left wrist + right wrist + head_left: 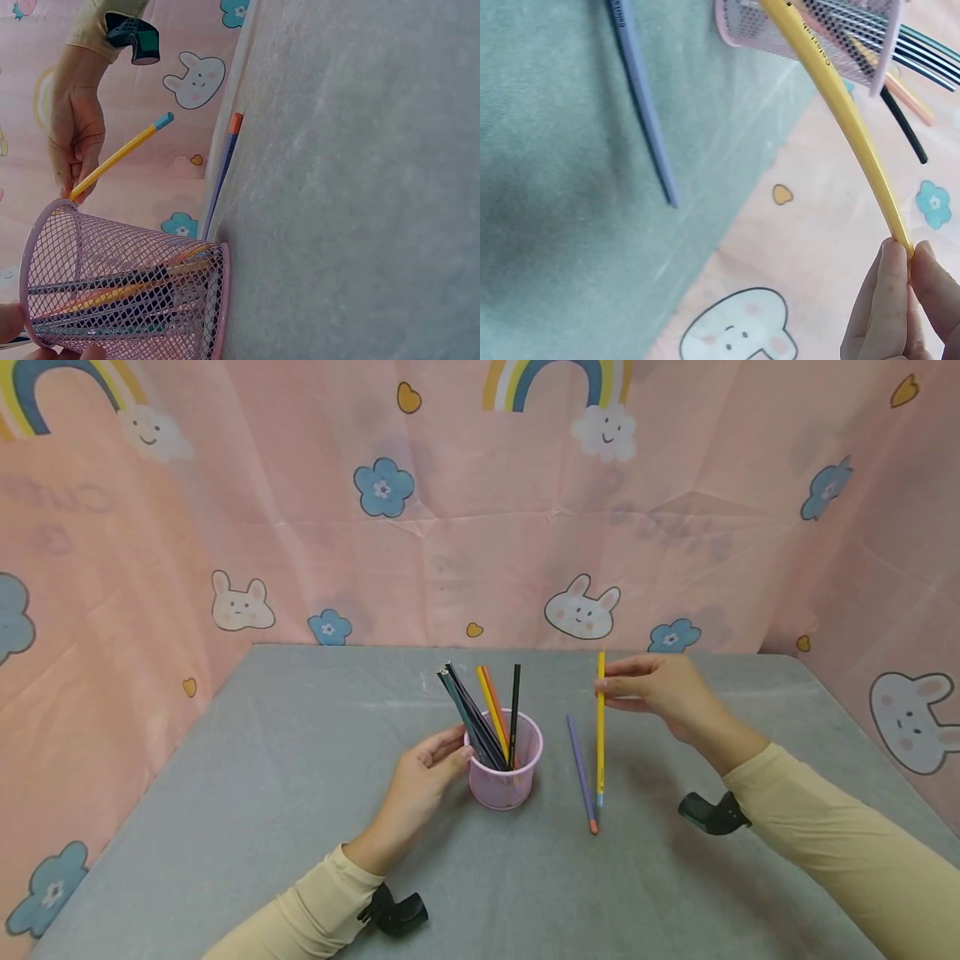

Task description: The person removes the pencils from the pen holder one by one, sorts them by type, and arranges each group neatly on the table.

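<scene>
My left hand [412,789] grips the side of a pink mesh pencil cup [501,792] at its rim, thumb in front. Several pencils lean inside the cup: dark ones, a teal one, a yellow one and an orange one. Between thumb and fingertips, my right hand [671,693] pinches a yellow pencil [847,116] near one end. That pencil is raised off the table in the left wrist view, its blue-tipped end pointing away from the fingers. A purple pencil [579,768] with an orange tip lies on the table, between the cup and the right hand.
The grey tabletop [300,827] meets a pink printed cloth [450,552] behind the cup and at both sides. Each wrist carries a black camera mount, such as the right one [712,812] beside the sleeve.
</scene>
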{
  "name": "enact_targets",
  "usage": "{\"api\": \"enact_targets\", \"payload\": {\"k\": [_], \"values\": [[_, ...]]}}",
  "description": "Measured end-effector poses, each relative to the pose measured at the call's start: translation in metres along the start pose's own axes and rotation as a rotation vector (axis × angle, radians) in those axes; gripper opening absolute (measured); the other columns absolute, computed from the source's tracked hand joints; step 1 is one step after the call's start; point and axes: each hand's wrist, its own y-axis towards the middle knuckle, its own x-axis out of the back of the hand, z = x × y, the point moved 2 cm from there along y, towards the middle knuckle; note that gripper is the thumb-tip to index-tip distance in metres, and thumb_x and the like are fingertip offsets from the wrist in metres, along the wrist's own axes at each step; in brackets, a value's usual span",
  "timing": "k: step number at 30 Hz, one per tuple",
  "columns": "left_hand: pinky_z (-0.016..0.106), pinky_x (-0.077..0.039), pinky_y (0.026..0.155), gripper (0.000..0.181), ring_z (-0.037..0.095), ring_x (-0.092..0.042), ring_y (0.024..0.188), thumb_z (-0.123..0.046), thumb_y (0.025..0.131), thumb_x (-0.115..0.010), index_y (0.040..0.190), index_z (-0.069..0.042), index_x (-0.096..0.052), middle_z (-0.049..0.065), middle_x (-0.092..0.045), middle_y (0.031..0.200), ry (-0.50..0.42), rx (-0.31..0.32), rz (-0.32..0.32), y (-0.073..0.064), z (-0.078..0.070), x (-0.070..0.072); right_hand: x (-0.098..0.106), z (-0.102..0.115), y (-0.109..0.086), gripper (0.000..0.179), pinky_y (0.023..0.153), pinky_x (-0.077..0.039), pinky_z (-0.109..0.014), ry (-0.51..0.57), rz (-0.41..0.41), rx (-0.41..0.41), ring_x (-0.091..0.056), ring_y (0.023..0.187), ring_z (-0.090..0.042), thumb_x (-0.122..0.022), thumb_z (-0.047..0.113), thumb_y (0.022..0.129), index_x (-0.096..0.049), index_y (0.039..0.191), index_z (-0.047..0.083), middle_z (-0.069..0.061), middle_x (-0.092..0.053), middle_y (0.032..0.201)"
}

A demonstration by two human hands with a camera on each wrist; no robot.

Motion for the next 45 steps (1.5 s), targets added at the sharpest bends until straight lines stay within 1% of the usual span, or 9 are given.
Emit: {"api": "enact_targets", "payload": {"k": [4, 8, 12, 17, 23, 28, 36, 42, 45], "values": [[0.032, -0.048, 0.095, 0.044, 0.026, -0.055, 0.117, -0.011, 0.088, -0.062, 0.128, 0.004, -0.051, 0.020, -0.055, 0.128, 0.005, -0.001, 0.002, 0.000, 0.000, 0.000, 0.000, -0.006, 0.004, 0.050, 0.081, -0.055, -0.032, -0.037, 0.005, -0.010, -0.068, 0.081, -0.007, -0.071, 0.024, 0.081, -0.056, 0.118, -0.006, 0.009, -0.069, 0.083], [0.032, -0.049, 0.095, 0.045, 0.026, -0.055, 0.117, -0.012, 0.088, -0.063, 0.128, 0.004, -0.050, 0.020, -0.055, 0.129, 0.003, -0.002, 0.003, 0.000, 0.001, 0.000, 0.000, -0.012, 0.007, 0.049, 0.079, -0.055, -0.030, -0.061, 0.002, -0.019, -0.067, 0.081, -0.007, -0.070, 0.024, 0.082, -0.056, 0.118, -0.006, 0.008, -0.069, 0.084], [0.031, -0.049, 0.094, 0.045, 0.026, -0.055, 0.117, -0.012, 0.088, -0.063, 0.128, 0.004, -0.051, 0.020, -0.055, 0.128, -0.005, -0.002, 0.001, 0.000, 0.001, 0.001, 0.001, -0.016, 0.008, 0.053, 0.077, -0.056, -0.028, -0.074, 0.001, -0.031, -0.067, 0.080, -0.006, -0.071, 0.026, 0.081, -0.055, 0.120, -0.006, 0.007, -0.069, 0.085], [0.030, -0.049, 0.094, 0.045, 0.025, -0.055, 0.117, -0.013, 0.088, -0.063, 0.128, 0.004, -0.051, 0.019, -0.055, 0.129, 0.003, -0.001, -0.001, 0.001, 0.002, 0.001, 0.003, -0.022, 0.012, 0.054, 0.078, -0.056, -0.029, -0.076, 0.001, -0.060, -0.067, 0.079, -0.005, -0.072, 0.025, 0.081, -0.055, 0.120, -0.007, 0.007, -0.070, 0.085], [0.030, -0.049, 0.093, 0.045, 0.025, -0.055, 0.117, -0.012, 0.088, -0.063, 0.128, 0.004, -0.051, 0.019, -0.055, 0.129, -0.007, 0.002, -0.001, 0.001, 0.002, 0.001, 0.003, -0.031, 0.016, 0.053, 0.081, -0.055, -0.031, -0.083, 0.008, -0.104, -0.067, 0.078, -0.007, -0.072, 0.023, 0.080, -0.055, 0.121, -0.006, 0.003, -0.070, 0.087], [0.028, -0.050, 0.092, 0.045, 0.024, -0.055, 0.116, -0.012, 0.088, -0.063, 0.128, 0.004, -0.051, 0.020, -0.055, 0.128, -0.008, -0.005, -0.002, 0.000, 0.001, 0.001, 0.002, -0.038, 0.020, 0.053, 0.084, -0.054, -0.034, -0.071, 0.026, -0.130, -0.067, 0.078, -0.006, -0.072, 0.021, 0.081, -0.054, 0.122, -0.007, 0.004, -0.070, 0.085], [0.027, -0.050, 0.092, 0.043, 0.025, -0.055, 0.116, -0.010, 0.089, -0.061, 0.128, 0.005, -0.051, 0.020, -0.056, 0.127, -0.004, -0.018, -0.007, 0.000, 0.001, 0.001, 0.002, -0.047, 0.025, 0.050, 0.086, -0.052, -0.036, -0.105, 0.025, -0.146, -0.068, 0.076, -0.007, -0.071, 0.021, 0.082, -0.056, 0.121, -0.006, 0.003, -0.070, 0.085], [0.029, -0.050, 0.093, 0.044, 0.025, -0.055, 0.116, -0.011, 0.088, -0.063, 0.128, 0.005, -0.051, 0.020, -0.055, 0.128, -0.008, -0.013, -0.005, 0.000, 0.002, 0.001, 0.002, -0.053, 0.028, 0.049, 0.085, -0.053, -0.035, -0.135, 0.022, -0.189, -0.067, 0.074, -0.008, -0.071, 0.022, 0.081, -0.058, 0.120, -0.004, 0.001, -0.070, 0.087], [0.028, -0.050, 0.093, 0.044, 0.025, -0.055, 0.116, -0.011, 0.088, -0.063, 0.128, 0.004, -0.051, 0.020, -0.055, 0.128, -0.009, -0.013, -0.004, 0.000, 0.001, 0.001, 0.002, -0.058, 0.030, 0.048, 0.086, -0.053, -0.036, -0.131, 0.033, -0.208, -0.067, 0.074, -0.009, -0.071, 0.022, 0.081, -0.058, 0.119, -0.004, 0.002, -0.071, 0.086]]}}
